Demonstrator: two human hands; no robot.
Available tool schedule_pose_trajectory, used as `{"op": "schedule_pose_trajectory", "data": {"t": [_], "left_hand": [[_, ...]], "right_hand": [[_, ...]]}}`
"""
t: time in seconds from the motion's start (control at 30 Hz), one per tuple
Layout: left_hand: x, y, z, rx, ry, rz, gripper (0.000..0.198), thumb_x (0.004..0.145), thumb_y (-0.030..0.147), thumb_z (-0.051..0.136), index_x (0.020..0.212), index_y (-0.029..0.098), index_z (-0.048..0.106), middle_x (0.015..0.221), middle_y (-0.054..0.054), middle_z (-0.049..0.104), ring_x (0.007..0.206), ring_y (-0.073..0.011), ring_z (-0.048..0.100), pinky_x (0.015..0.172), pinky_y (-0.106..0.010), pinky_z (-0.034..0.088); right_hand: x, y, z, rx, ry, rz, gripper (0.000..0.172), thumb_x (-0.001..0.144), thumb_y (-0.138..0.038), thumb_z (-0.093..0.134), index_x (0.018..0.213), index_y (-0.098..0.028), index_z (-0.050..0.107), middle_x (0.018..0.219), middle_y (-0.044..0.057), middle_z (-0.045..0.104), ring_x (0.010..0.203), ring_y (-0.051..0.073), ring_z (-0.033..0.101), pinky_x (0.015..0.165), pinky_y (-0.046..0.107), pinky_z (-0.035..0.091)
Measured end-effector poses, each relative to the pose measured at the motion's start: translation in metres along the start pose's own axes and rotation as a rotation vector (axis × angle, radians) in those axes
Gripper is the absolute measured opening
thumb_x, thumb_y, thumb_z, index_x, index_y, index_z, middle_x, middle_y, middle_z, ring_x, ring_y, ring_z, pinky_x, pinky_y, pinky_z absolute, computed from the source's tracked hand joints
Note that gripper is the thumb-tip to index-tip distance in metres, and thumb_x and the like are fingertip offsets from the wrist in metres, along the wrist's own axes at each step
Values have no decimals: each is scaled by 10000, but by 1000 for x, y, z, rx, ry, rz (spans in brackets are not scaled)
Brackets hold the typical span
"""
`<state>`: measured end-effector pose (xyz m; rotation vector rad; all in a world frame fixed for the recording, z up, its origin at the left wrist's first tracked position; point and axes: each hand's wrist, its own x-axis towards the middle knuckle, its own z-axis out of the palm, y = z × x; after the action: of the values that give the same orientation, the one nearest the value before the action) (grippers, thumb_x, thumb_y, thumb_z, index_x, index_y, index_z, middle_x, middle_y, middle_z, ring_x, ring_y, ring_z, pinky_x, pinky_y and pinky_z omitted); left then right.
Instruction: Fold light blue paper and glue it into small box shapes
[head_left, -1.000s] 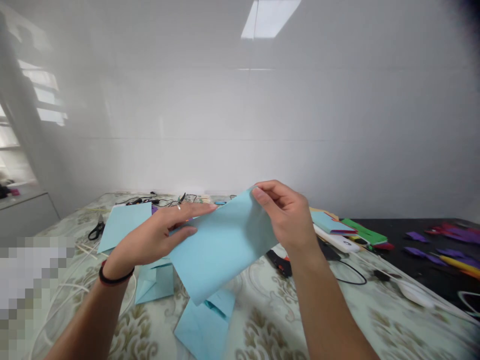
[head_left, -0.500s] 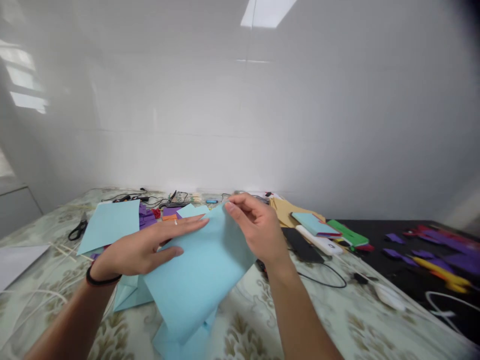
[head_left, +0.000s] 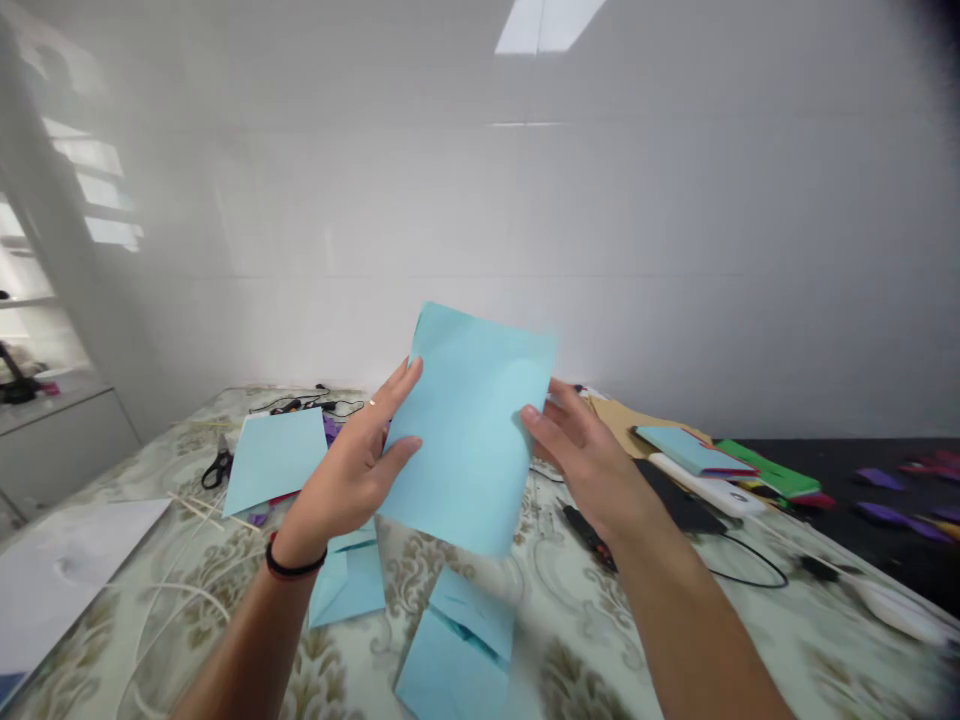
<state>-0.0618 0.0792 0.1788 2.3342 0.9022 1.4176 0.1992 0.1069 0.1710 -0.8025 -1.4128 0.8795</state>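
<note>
A light blue sheet of paper [head_left: 469,430] is held up in front of me, clear of the table and slightly curved. My left hand [head_left: 360,455] grips its left edge, thumb on the near face. On the right edge, my right hand [head_left: 581,445] pinches the paper between thumb and fingers. Below the sheet lie two folded light blue papers: one [head_left: 457,650] near the front of the table, the other [head_left: 352,580] beside my left wrist, partly covered by it.
Another light blue sheet [head_left: 277,455] lies at left by black scissors [head_left: 217,465] and thin sticks [head_left: 199,510]. A white sheet [head_left: 67,580] is at far left. Right of me are a black-handled tool [head_left: 589,537], a white power strip [head_left: 709,485], coloured papers [head_left: 694,450] and cables.
The blue sheet has been lifted off the table and turned more upright. My left hand moved from lying on it to its left edge; my right hand shifted down the right edge.
</note>
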Motion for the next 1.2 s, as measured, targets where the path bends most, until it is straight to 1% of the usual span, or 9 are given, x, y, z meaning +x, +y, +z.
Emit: {"op": "schedule_pose_trajectory", "data": {"t": [0.13,0.2,0.27,0.33,0.47,0.57,0.73,1.0,1.2], "left_hand": [[0,-2,9,-130,1,28,660,1051,291,584,1642,414,318,1754,34,238,1639,-248,104,1335,-472,179],[1,1,12,-203,-40,-19,669,1026,326,629,1633,398,357,1743,-1,286,1612,-295,241,1281,-475,332],[1,4,15,-300,-103,-99,724,992,353,680,1633,413,350,1701,-43,381,1405,-313,557,1047,-420,574],[2,9,18,-393,-153,-181,775,979,358,700,1640,449,306,1593,-73,529,985,-225,722,727,-318,621],[3,16,24,-417,-88,-233,756,972,356,707,1629,444,344,1376,-88,695,644,-131,585,558,-272,532],[4,14,30,-374,-32,-245,720,938,363,747,1586,439,442,1549,-105,578,638,-125,572,546,-285,536],[5,8,43,-364,32,-218,693,951,307,738,1560,484,458,1751,-64,254,619,-65,547,558,-258,546],[6,6,60,-313,166,-169,584,968,258,711,1497,453,561,1698,-29,389,756,-113,664,625,-252,599],[2,0,51,-256,251,-188,424,879,214,818,1287,308,748,1008,-23,781,528,-60,554,468,-174,472]], "right_hand": [[-16,-11,14,113,14,46,440,809,-579,824,1067,-229,757,1073,87,802,991,272,735,831,375,610],[-22,-12,9,124,43,59,420,783,-565,849,1003,-214,779,992,82,809,939,274,741,819,386,609],[-28,-12,-3,91,27,73,407,787,-562,846,969,-203,783,955,82,808,886,269,739,790,392,608],[-32,-13,-18,14,-33,93,409,805,-566,831,971,-196,780,954,84,806,844,260,733,742,386,603],[-31,-18,-42,-118,-223,163,422,834,-580,799,991,-189,765,977,92,804,840,260,736,696,372,597],[-22,-16,-49,-88,-306,175,421,859,-553,786,1094,-208,731,1009,85,804,877,264,756,749,389,614],[-5,-3,-56,0,-265,113,421,902,-470,767,1246,-271,626,1061,53,789,900,227,748,776,360,602],[3,-4,-76,42,-238,-44,524,914,-369,745,1404,-364,560,1313,50,659,796,137,641,611,254,520],[-5,-19,-77,-155,-324,-119,281,949,-311,686,1227,-305,725,1251,34,683,836,143,625,705,285,515]]}}
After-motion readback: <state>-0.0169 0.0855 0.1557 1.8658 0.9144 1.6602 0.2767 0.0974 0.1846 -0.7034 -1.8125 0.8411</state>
